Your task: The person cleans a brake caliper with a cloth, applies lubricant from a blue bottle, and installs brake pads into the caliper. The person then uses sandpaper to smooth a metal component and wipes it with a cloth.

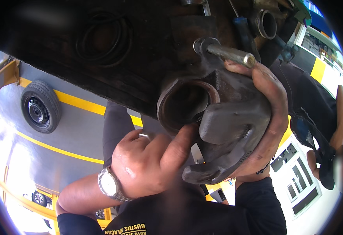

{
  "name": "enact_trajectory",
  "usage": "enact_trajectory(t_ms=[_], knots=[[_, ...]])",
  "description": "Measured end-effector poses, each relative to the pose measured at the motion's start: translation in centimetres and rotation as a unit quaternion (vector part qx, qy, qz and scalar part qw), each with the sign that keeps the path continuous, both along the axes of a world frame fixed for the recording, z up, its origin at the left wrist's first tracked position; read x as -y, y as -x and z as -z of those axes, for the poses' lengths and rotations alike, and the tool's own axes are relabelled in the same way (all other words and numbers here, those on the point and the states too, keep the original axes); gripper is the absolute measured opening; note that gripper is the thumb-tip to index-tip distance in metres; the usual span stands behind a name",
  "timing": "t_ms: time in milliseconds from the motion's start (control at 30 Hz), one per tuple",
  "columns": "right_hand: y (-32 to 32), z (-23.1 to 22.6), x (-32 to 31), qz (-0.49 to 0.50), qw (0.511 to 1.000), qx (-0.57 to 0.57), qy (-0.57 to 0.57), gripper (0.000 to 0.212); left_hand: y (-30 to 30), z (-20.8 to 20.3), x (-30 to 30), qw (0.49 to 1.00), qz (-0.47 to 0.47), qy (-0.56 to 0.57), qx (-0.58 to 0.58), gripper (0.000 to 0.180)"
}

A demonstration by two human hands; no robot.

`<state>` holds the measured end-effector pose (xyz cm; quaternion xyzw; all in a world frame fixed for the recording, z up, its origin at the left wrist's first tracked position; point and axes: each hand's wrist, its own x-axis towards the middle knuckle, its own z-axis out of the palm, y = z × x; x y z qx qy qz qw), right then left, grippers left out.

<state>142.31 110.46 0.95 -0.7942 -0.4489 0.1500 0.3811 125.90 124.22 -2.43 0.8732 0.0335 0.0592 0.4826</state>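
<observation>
A dark cast-metal brake caliper (234,121) is tilted up in front of me, its round bore facing me. My right hand (275,98) wraps around its far right side, fingers curled over the top near a shiny guide pin (232,54). My left hand (148,156), wearing a silver wristwatch (109,183), is at the bore's lower rim. Its index finger reaches into the opening, where the fingertip is hidden; the other fingers are curled. A small bright metal bit shows at those curled fingers; I cannot tell whether it is a ring or a tool.
The dark, greasy workbench (140,74) holds black rings (103,39), a blue-handled screwdriver (243,31) and a hollow metal cylinder (266,24). A wheel with a tyre (41,106) is on the grey floor at left. Another person (308,90) is close by on the right.
</observation>
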Motion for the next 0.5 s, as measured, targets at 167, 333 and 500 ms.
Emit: enact_trajectory(t_ms=[167,333,500], knots=[[-0.1,0.0,0.0,-0.004,1.0,-0.011,-0.004,0.068,-0.2,-0.6,0.7,0.998,-0.038,0.037,-0.036,0.054],[-0.1,-0.4,0.0,-0.009,1.0,-0.006,0.02,0.066,-0.4,-1.3,1.0,0.996,-0.052,0.027,-0.064,0.055],[-0.7,-0.4,0.1,-0.027,0.999,-0.012,0.027,0.068,-0.8,-2.2,0.0,0.99,-0.011,0.05,-0.135,0.057]])
